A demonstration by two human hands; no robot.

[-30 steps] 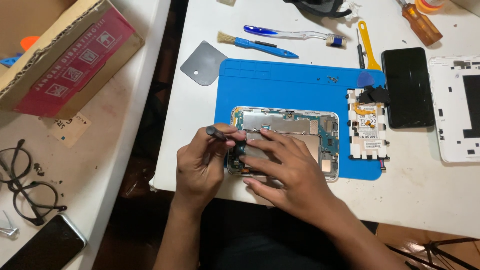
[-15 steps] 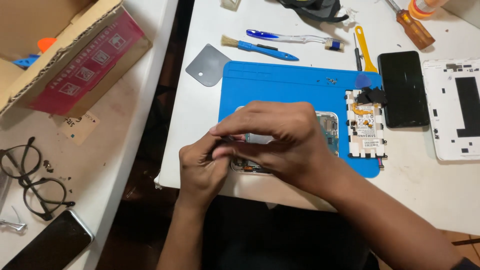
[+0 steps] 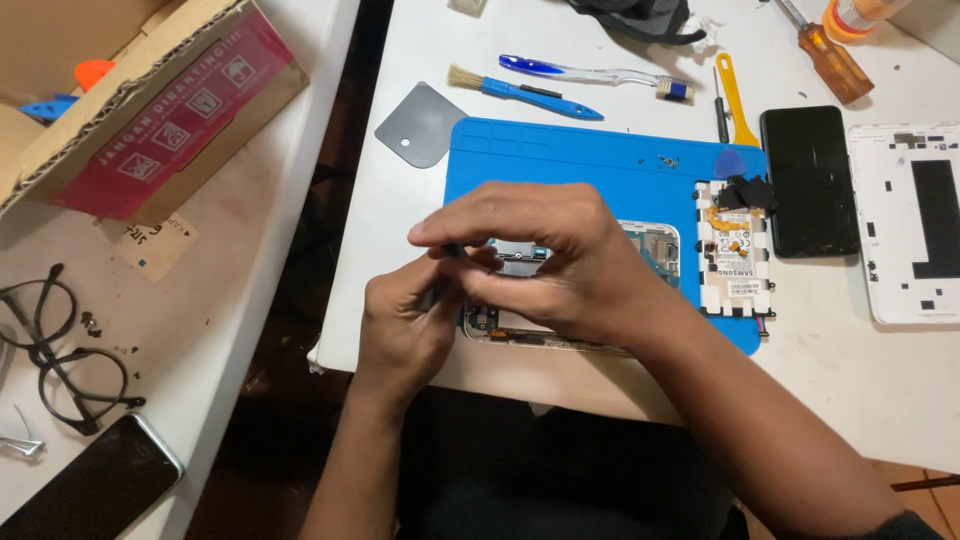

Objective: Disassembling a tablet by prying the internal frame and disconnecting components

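Observation:
An opened tablet (image 3: pixel 655 243) with its circuit board exposed lies on a blue work mat (image 3: pixel 580 165). Both hands hide most of it. My left hand (image 3: pixel 405 325) is closed around a small dark hand tool (image 3: pixel 449 252) at the tablet's left edge. My right hand (image 3: pixel 545 260) arches over the tablet, its thumb and forefinger pinched together at the tool's upper end. The tool's tip is hidden.
A battery pack (image 3: pixel 735 270), black phone (image 3: pixel 808 180) and white back cover (image 3: pixel 910 220) lie to the right. Grey scraper (image 3: pixel 420 125), blue brush (image 3: pixel 525 90), toothbrush (image 3: pixel 600 72), yellow pry tool (image 3: pixel 735 100) and screwdriver (image 3: pixel 825 55) lie behind. Cardboard box (image 3: pixel 130 110), glasses (image 3: pixel 55 350), another phone (image 3: pixel 90 490) at left.
My right hand has lifted off the tablet's surface and moved left, bringing its fingertips to the tool in my left hand. The left hand has stayed at the tablet's left edge.

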